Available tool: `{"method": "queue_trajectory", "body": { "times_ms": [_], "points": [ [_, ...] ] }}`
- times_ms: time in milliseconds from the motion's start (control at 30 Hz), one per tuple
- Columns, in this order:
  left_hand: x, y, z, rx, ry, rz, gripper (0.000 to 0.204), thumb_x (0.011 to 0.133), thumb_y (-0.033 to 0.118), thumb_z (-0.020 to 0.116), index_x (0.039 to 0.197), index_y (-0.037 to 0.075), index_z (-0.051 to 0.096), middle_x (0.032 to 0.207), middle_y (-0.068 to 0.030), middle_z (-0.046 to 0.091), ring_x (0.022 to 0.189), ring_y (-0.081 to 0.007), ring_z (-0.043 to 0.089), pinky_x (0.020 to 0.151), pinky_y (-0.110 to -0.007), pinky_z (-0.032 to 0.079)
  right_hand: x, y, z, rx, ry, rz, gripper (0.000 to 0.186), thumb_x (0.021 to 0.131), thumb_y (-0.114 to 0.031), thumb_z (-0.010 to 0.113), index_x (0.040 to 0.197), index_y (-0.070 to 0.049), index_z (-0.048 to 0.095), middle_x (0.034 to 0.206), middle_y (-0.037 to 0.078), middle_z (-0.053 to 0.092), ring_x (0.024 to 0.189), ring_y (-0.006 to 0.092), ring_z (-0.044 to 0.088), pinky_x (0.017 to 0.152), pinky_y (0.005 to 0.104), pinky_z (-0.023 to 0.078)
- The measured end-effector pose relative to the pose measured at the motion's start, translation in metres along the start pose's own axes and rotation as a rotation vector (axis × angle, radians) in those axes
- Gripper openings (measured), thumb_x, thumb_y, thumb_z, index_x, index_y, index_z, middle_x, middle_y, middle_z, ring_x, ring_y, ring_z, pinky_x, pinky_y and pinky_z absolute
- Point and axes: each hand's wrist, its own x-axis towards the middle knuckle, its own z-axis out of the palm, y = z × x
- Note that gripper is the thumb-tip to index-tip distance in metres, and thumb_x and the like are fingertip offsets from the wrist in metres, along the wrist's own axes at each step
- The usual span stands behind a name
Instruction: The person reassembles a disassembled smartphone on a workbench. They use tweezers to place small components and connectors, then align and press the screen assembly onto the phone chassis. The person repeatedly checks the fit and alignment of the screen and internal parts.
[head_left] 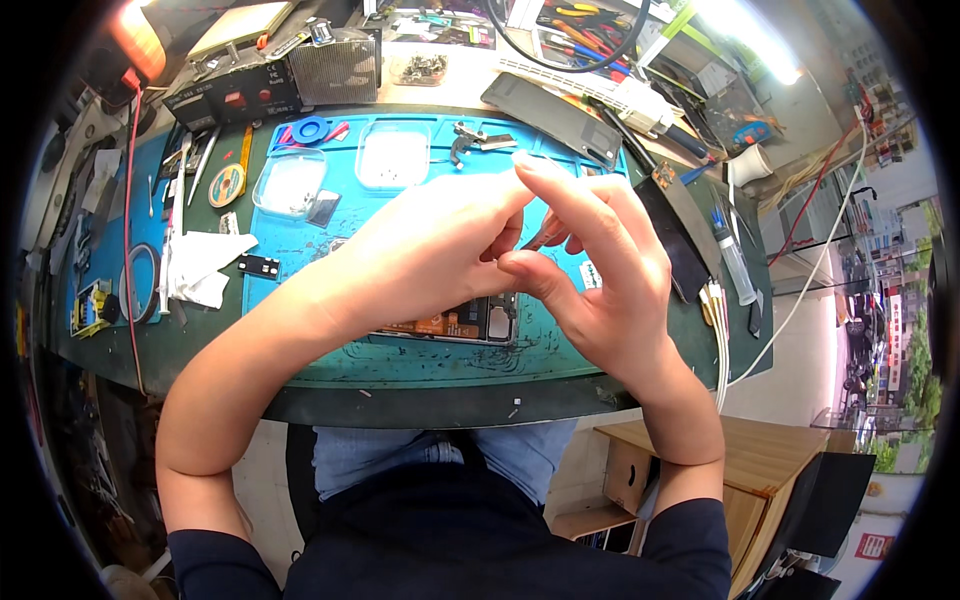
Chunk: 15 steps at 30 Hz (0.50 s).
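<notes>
Above the work mat, my left hand (455, 235) and my right hand (610, 265) meet, fingertips close together. Between them shows a small thin brownish piece (541, 238), mostly covered by fingers; its kind is not clear. My right hand's thumb and fingers are closed in a pinch around it. The left hand's fingers are curled in at the same spot, and what they grip is hidden. Below my hands lies an opened phone (450, 322), with orange-brown and dark parts inside, partly covered by the left forearm. A razor blade (590, 275) rests beside the right hand.
The blue mat (330, 365) holds two clear plastic boxes (395, 150) (290, 180) and a small black clamp (465, 143). At the right lie a dark phone panel (670, 225) and a syringe (735, 265). White tissue (205, 265) and a solder wick spool (227, 185) are left.
</notes>
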Motion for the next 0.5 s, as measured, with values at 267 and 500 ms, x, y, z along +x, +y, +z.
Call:
{"method": "queue_trajectory", "body": {
  "times_ms": [267,500],
  "points": [
    [-0.005,-0.019,0.009,-0.210,0.154,0.246,0.049,0.088,0.013,0.080,0.131,0.000,0.058,0.099,-0.0096,0.067,0.089,-0.0232,0.065,0.079,-0.036,0.055,0.002,-0.005,0.003,0.045,0.026,-0.006,0.057,0.087,0.012,0.067,0.141,-0.004,0.063,0.109,0.014,0.069,0.091,0.0234,0.069,0.083,0.0354,0.057],
    [-0.010,-0.022,0.009,-0.383,0.157,0.269,0.072,0.090,0.014,0.079,0.153,0.006,0.046,0.099,-0.0057,0.065,0.087,-0.0189,0.062,0.083,-0.035,0.055,0.000,-0.005,0.000,0.124,-0.024,0.051,0.057,0.090,0.011,0.066,0.145,-0.002,0.058,0.109,0.011,0.069,0.091,0.0190,0.067,0.079,0.0311,0.056]
  ]
}}
